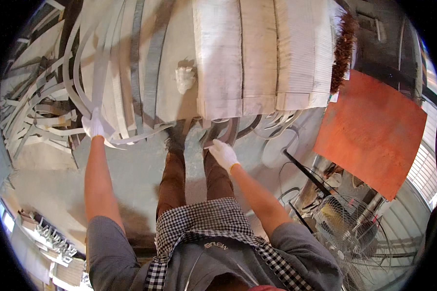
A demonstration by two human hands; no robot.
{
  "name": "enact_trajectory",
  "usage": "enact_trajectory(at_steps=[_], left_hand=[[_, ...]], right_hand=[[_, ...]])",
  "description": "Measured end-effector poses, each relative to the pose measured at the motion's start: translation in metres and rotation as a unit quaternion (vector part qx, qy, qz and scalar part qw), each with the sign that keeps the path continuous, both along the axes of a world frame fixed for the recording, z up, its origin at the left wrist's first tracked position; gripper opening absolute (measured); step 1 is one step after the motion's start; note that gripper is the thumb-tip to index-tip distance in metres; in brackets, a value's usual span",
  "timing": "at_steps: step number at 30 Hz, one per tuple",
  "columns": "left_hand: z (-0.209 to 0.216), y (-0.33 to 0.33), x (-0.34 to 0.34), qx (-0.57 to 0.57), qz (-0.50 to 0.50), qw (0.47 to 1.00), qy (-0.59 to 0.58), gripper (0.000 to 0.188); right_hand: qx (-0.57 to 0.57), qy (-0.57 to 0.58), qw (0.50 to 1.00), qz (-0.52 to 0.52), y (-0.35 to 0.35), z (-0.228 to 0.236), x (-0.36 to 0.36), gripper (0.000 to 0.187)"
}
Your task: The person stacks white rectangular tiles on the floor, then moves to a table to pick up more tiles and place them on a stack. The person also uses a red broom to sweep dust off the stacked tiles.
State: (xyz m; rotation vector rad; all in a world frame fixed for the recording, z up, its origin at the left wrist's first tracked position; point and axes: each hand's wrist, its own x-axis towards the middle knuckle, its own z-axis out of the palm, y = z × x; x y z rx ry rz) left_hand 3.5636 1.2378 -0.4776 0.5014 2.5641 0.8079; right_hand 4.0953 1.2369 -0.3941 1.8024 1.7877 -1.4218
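Note:
My left hand (96,127), in a white glove, is closed round long pale flat strips (99,72) that lie along the work surface and curl over its near edge. Lower and nearer to me, my right hand (223,154), also gloved, has its fingers closed at the end of a grey-brown strip (232,132) hanging below the edge. Its fingertips are partly hidden. Thick stacks of pale strips (262,58) lie side by side beyond that hand. A crumpled white glove (184,79) rests on the surface between the hands.
Tangled offcut strips (39,109) heap up at the left. An orange-red board (371,131) stands at the right, with a caged fan (347,220) nearer me. Dark brown bristly material (344,51) borders the stacks. Pale floor (131,169) lies around my legs.

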Motion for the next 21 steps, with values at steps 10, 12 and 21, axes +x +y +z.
enact_trajectory(at_steps=[10, 12, 21], left_hand=[[0.026, -0.002, -0.001, -0.471, -0.038, 0.870, 0.142, 0.082], [0.040, 0.000, 0.006, -0.441, -0.037, 0.881, 0.170, 0.081], [0.024, -0.036, 0.134, -0.292, -0.129, 0.937, 0.141, 0.090]], right_hand=[[-0.048, -0.005, 0.997, -0.059, 0.004, -0.017, 0.002, 0.054], [-0.069, -0.007, 0.994, -0.088, 0.004, -0.019, 0.005, 0.055], [-0.089, 0.048, 0.968, -0.228, 0.001, -0.028, 0.018, 0.055]])
